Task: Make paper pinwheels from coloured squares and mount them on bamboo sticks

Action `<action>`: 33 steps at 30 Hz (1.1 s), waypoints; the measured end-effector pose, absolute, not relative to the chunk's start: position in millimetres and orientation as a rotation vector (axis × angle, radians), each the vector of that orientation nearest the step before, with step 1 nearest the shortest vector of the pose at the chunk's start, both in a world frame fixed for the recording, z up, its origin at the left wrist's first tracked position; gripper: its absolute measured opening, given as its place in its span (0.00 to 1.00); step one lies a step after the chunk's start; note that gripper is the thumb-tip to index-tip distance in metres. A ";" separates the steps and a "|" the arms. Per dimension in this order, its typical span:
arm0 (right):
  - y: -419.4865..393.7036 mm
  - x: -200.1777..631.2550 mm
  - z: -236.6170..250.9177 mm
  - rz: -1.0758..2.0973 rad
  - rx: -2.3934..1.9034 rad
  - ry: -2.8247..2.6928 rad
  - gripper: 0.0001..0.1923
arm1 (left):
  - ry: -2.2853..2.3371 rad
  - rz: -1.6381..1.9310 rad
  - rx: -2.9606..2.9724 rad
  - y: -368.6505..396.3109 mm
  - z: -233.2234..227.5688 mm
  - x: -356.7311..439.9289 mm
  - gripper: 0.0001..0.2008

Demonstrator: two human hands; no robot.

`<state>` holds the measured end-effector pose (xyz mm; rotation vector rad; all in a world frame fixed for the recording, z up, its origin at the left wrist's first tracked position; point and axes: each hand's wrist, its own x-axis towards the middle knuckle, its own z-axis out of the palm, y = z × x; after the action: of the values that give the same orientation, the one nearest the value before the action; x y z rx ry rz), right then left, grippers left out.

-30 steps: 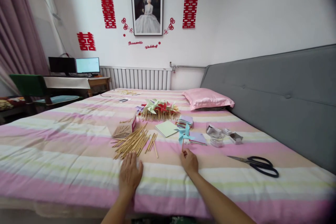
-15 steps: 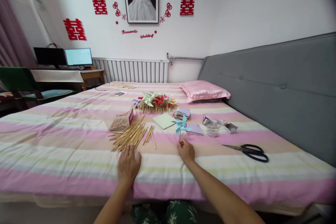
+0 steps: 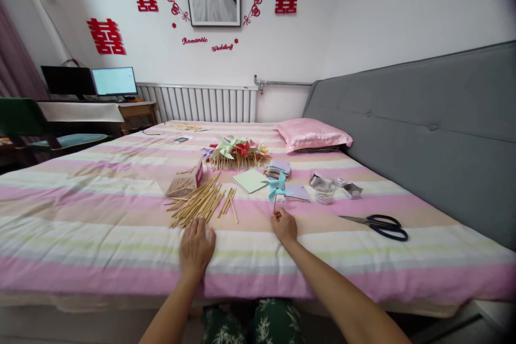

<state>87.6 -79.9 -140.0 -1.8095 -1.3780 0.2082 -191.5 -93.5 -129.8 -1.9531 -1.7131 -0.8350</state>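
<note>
The left hand (image 3: 196, 247) stays flat, fingers spread, on the bed (image 3: 100, 226) just below the sticks (image 3: 197, 205). The right hand (image 3: 284, 224) still pinches the blue pinwheel (image 3: 277, 187) upright; only the view has shifted.

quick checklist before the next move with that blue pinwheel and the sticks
1. Right hand grips the stick of the blue pinwheel: ok, pinched near its lower end.
2. Pinwheel upright, blades free of the paper stack: cannot tell, they overlap in view.
3. Left hand free: ok, flat on the striped bedspread, holding nothing.
4. Loose sticks near the left hand: ok, just beyond its fingertips.
5. Scissors away from both hands: ok, lying off to the right.
6. Finished pinwheels apart from the loose sticks: ok.
</note>
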 end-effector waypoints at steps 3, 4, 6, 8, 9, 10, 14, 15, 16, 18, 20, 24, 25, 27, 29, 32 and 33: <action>-79.5 87.8 -140.3 0.204 -1.810 -1.376 0.06 | -1.718 -0.835 -1.950 -92.9 -130.4 -191.3 0.22; -79.4 87.9 -140.4 0.204 -1.810 -1.377 0.06 | -1.721 -0.835 -1.950 -92.7 -130.6 -191.3 0.23; -79.3 88.0 -140.6 0.206 -1.809 -1.380 0.06 | -1.723 -0.833 -1.953 -92.5 -130.9 -191.2 0.23; -79.4 88.0 -140.5 0.210 -1.808 -1.382 0.05 | -1.724 -0.833 -1.956 -92.5 -131.0 -191.3 0.23; -79.6 87.9 -140.3 0.212 -1.808 -1.382 0.05 | -1.724 -0.832 -1.958 -92.5 -131.0 -191.3 0.23; -79.8 87.8 -140.0 0.215 -1.809 -1.382 0.06 | -1.724 -0.833 -1.958 -92.6 -130.9 -191.4 0.24; -80.7 87.6 -138.5 0.223 -1.811 -1.384 0.06 | -1.723 -0.837 -1.957 -93.0 -130.7 -191.5 0.23; -80.9 87.6 -138.3 0.225 -1.811 -1.384 0.06 | -1.723 -0.837 -1.956 -93.1 -130.5 -191.4 0.23; -80.9 87.5 -138.2 0.226 -1.810 -1.383 0.06 | -1.723 -0.836 -1.955 -93.2 -130.3 -191.3 0.23; -80.8 87.4 -138.4 0.226 -1.810 -1.381 0.06 | -1.723 -0.832 -1.954 -93.5 -129.8 -191.0 0.23; -80.4 87.3 -138.9 0.222 -1.810 -1.378 0.06 | -1.724 -0.827 -1.953 -93.7 -129.2 -190.8 0.23; -79.6 87.2 -140.0 0.220 -1.808 -1.376 0.06 | -1.727 -0.821 -1.953 -93.6 -129.1 -190.9 0.23; -79.5 87.3 -140.1 0.221 -1.808 -1.376 0.06 | -1.728 -0.821 -1.952 -93.5 -129.3 -190.9 0.23; -79.6 87.5 -139.9 0.220 -1.808 -1.377 0.06 | -1.732 -0.821 -1.949 -93.1 -129.8 -191.1 0.23; -79.9 87.7 -139.5 0.218 -1.807 -1.379 0.06 | -1.733 -0.816 -1.946 -92.9 -130.2 -191.2 0.23; -80.4 87.7 -139.0 0.215 -1.801 -1.381 0.06 | -1.729 -0.801 -1.942 -92.9 -130.3 -191.2 0.23; -80.5 87.6 -138.9 0.214 -1.800 -1.381 0.06 | -1.728 -0.795 -1.940 -93.0 -130.2 -191.2 0.23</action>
<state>87.6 -80.5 -138.9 -1.7999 -1.3809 0.2139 -191.2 -93.0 -130.2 -1.9403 -1.7276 -0.7954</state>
